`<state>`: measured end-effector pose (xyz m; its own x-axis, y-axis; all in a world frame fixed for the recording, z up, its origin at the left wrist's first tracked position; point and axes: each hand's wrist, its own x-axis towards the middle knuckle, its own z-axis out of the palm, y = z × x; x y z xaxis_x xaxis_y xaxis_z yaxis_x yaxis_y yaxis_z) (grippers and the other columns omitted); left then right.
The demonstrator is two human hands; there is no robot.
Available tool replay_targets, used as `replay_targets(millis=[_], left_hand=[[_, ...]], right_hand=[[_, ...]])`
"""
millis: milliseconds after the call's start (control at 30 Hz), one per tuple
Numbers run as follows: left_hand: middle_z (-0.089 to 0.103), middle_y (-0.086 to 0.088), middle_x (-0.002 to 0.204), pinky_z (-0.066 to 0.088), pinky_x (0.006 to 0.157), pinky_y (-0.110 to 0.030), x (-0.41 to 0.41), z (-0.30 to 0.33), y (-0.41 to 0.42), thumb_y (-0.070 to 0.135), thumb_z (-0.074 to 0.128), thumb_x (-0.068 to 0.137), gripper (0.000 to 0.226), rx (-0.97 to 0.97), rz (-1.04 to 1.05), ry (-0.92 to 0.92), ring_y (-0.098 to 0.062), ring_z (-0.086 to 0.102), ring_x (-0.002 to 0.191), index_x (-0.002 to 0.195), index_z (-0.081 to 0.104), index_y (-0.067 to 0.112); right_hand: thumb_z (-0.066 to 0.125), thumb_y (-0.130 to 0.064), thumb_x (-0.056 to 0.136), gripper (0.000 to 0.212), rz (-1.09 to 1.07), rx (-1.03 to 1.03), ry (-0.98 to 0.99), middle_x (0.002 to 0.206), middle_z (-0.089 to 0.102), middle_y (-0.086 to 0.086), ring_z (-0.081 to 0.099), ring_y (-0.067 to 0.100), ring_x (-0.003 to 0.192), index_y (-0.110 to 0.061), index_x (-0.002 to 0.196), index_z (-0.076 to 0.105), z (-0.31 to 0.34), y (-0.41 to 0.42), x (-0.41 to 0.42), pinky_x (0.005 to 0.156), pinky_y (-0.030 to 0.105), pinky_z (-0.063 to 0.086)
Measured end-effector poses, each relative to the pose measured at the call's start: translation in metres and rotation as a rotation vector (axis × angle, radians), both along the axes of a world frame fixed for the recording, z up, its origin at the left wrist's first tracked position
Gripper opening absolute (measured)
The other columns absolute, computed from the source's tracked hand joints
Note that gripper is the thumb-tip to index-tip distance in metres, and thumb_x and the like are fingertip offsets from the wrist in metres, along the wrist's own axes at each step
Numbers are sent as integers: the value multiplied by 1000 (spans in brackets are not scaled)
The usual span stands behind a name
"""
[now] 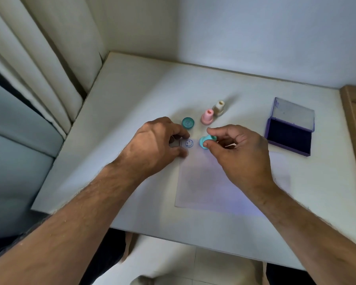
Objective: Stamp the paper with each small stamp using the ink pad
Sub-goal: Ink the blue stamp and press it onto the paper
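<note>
- Right hand (243, 159) pinches a small turquoise plastic stamp (206, 142) over the white paper sheet (203, 182), beside a blue smiley print (189, 143).
- Left hand (154, 147), fingers curled, presses the paper's far-left corner.
- Open purple ink pad (289, 138) lies right of the paper.

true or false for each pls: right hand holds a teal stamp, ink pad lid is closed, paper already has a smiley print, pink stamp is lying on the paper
1. The right hand holds a teal stamp. True.
2. The ink pad has its lid closed. False: the lid stands open.
3. The paper already bears a smiley print. True.
4. The pink stamp lies on the paper. False: it stands upright on the table, beyond the paper, beside the beige stamp.
</note>
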<state>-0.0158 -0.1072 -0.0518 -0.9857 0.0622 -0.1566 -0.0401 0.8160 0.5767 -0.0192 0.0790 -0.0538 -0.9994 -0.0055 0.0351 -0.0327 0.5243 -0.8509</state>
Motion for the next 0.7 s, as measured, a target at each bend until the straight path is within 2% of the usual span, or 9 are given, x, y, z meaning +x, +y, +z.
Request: replay_targets(millis=[133, 400, 567, 700], left_hand=[[56, 14, 95, 37, 68, -9, 0, 0, 0, 33, 80, 75, 35, -14, -9, 3, -4, 54, 81, 108, 70, 34], [55, 14, 96, 32, 66, -4, -1, 0, 0, 33, 79, 76, 36, -23, -10, 2, -3, 52, 81, 110, 70, 33], [59, 10, 96, 45, 76, -19, 0, 0, 3, 39, 80, 74, 35, -2, 7, 21, -7, 56, 85, 106, 71, 31], [59, 10, 98, 48, 80, -23, 0, 1, 6, 38, 81, 72, 37, -25, 5, 18, -8, 58, 89, 106, 70, 30]], right_hand=[[81, -16, 75, 24, 96, 120, 126, 80, 68, -5, 63, 7, 70, -21, 98, 75, -2, 0, 0, 67, 6, 48], [80, -15, 76, 24, 196, 205, 194, 82, 69, -1, 62, 9, 67, -16, 100, 75, -4, -1, 0, 70, 21, 54], [77, -15, 80, 23, 257, 347, 244, 84, 68, 3, 64, 19, 69, -14, 103, 75, -4, -7, 1, 68, 34, 56], [76, -25, 81, 22, 303, 438, 237, 83, 70, 4, 64, 20, 71, -15, 101, 76, 4, -7, -3, 70, 31, 55]])
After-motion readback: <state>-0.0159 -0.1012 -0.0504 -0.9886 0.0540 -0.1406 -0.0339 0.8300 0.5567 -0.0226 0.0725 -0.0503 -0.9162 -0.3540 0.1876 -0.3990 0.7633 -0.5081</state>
